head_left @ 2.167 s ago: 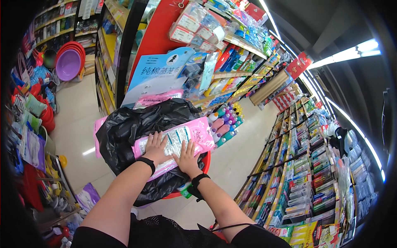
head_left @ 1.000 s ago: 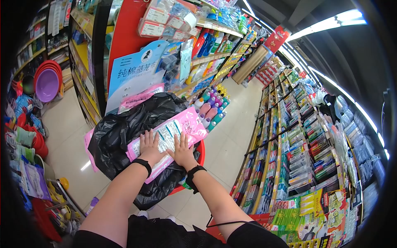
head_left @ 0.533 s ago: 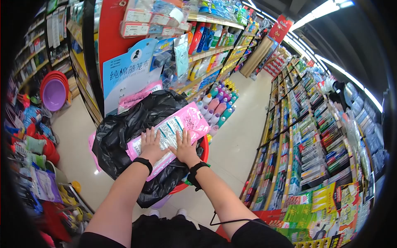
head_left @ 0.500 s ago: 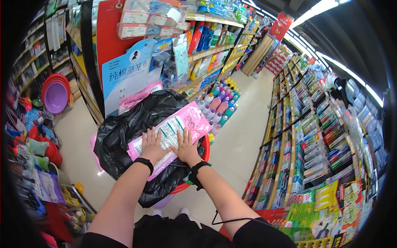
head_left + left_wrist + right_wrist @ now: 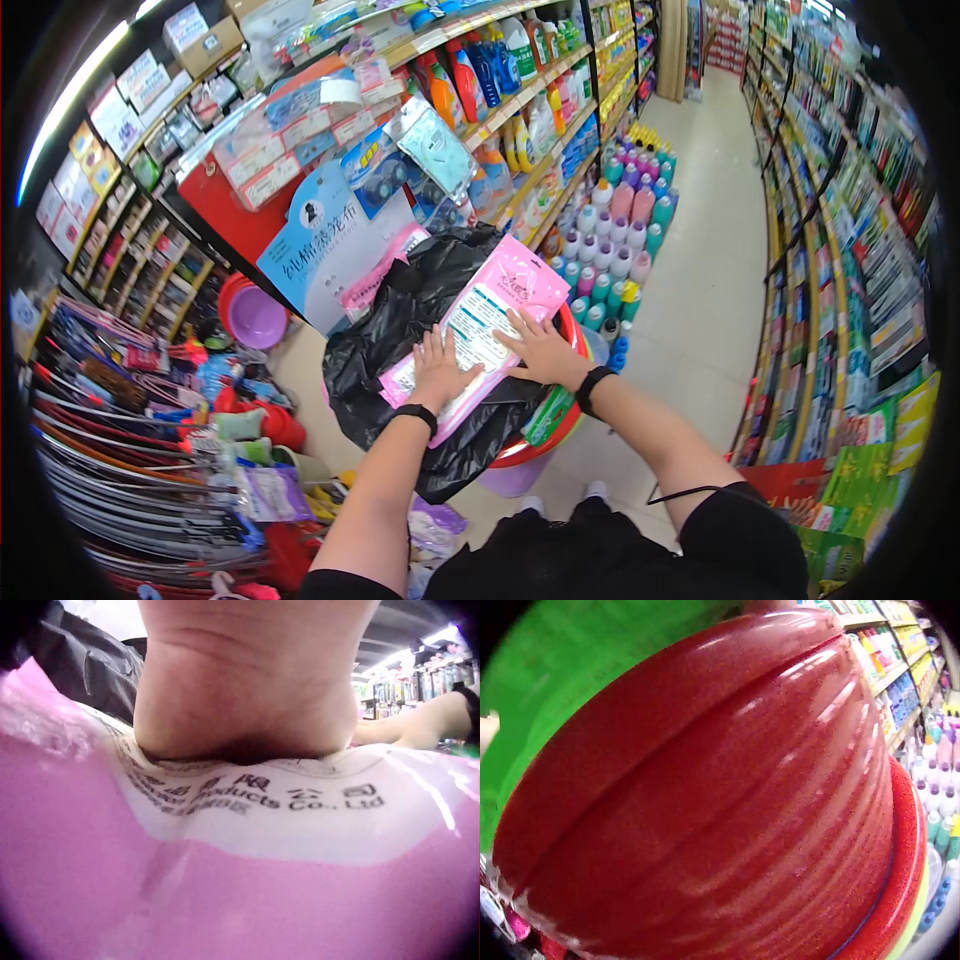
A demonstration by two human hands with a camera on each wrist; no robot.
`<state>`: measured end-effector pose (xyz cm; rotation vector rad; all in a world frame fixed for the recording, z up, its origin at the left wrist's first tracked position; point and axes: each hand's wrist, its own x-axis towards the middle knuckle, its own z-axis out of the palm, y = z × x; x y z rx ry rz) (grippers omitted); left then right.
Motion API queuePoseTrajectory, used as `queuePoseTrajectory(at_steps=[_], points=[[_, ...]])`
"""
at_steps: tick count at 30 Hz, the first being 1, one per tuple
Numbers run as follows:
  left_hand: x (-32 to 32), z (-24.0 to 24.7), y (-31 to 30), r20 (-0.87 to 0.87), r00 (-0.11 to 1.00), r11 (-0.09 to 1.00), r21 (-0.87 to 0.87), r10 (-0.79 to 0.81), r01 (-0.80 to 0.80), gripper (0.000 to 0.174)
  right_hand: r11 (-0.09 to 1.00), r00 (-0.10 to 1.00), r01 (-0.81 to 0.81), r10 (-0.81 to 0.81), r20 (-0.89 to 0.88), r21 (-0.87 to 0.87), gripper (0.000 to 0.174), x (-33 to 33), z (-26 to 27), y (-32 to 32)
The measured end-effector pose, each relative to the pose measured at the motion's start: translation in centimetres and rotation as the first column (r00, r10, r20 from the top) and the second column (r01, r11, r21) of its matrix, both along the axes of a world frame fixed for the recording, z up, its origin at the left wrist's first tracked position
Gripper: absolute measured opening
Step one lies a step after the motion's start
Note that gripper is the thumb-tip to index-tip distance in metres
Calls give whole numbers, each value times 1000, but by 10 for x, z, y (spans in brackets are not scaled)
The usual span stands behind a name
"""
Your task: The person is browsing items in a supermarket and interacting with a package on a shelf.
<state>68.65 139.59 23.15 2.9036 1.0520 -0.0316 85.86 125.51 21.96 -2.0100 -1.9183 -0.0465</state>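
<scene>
Spread flat on the pink package (image 5: 520, 270), the left hand (image 5: 440, 375) presses near its lower middle with straight fingers. Beside it, the right hand (image 5: 545, 350) rests on the package's right edge, fingers extended. Under the package lies a crumpled black plastic bag (image 5: 370, 350), over a round red tub (image 5: 575, 400) with a green packet (image 5: 550, 418) at its rim. In the left wrist view, the left hand (image 5: 247, 682) lies against the package's printed white label (image 5: 300, 825). The right wrist view is filled by a ribbed red surface (image 5: 705, 795); no fingers are identifiable there.
A blue display card (image 5: 325, 235) stands behind the bag. Rows of bottles (image 5: 620, 235) stand on the floor to the right, beside an aisle (image 5: 700, 200) and long shelves (image 5: 800, 300). Hangers (image 5: 120, 470), a purple basin (image 5: 257, 318) and packets crowd the left side.
The head view has turned, so the bag, package and hands appear farther right, with more of the left shelves showing. Both hands stay on the package; the right hand appears nearer its right edge.
</scene>
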Motion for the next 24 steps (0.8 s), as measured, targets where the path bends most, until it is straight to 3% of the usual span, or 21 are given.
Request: queuePoseTrajectory(at_steps=[11, 24], points=[[6, -5, -7, 48, 998, 986, 162, -37, 29, 89, 1000, 998, 21, -21, -60, -4, 65, 6, -6, -2], [9, -1, -11, 41, 998, 983, 178, -46, 38, 85, 999, 999, 26, -28, -40, -31, 63, 7, -12, 2]])
